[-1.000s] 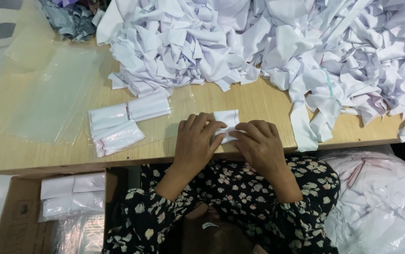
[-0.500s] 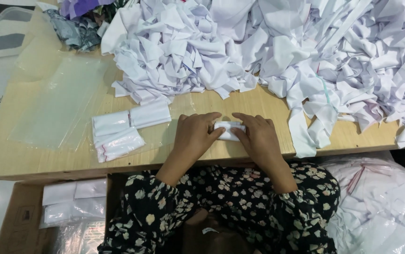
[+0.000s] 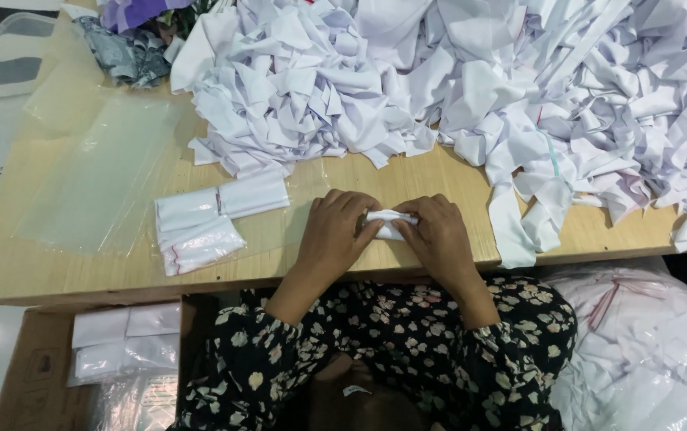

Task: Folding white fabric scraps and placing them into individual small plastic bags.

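Both hands, left hand (image 3: 334,239) and right hand (image 3: 439,239), fingers curled shut pinching one folded white cloth piece (image 3: 389,223) on wooden table (image 3: 32,271). Left of it: three folded bundles (image 3: 211,217), clear plastic sheet (image 3: 96,175). Behind: white scrap heap (image 3: 455,80).

Bright, even overhead lighting; shadows are soft and short beneath the hands (image 3: 387,239) and along the front edge of the table (image 3: 56,271). The pile of white fabric strips (image 3: 455,88) nears overexposure, losing fold detail. Faint sheen marks the clear plastic bags (image 3: 96,175). Focus is sharp centrally; wide-angle distortion bends the edges.
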